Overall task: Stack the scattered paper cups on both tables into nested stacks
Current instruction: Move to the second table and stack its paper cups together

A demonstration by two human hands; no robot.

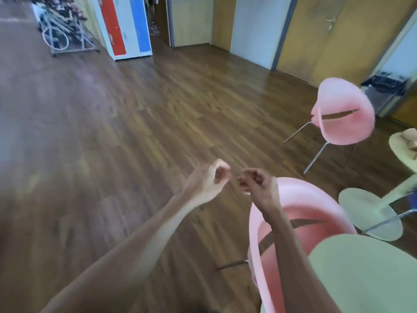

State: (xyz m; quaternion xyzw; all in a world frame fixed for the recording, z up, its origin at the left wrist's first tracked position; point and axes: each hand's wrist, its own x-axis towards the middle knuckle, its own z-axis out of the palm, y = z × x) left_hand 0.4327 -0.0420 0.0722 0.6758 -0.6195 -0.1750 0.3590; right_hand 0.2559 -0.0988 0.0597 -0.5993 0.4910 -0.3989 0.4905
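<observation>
No paper cup shows in this blurred view. My left hand (208, 182) is held out over the wooden floor with its fingers curled shut on nothing. My right hand (259, 186) is close beside it, fingers also curled in, above the back of a pink chair. The fingertips of the two hands nearly meet. A pale green round table (372, 272) lies at the bottom right under my right forearm. The edge of a second pale table (404, 152) shows at the right border with something tan on it.
A pink chair (300, 222) stands right under my right arm, and another pink chair (345, 114) stands further right. A round pale table base (370, 213) sits on the floor. A red, white and blue cabinet (126, 26) and a white rack (63, 35) stand far back.
</observation>
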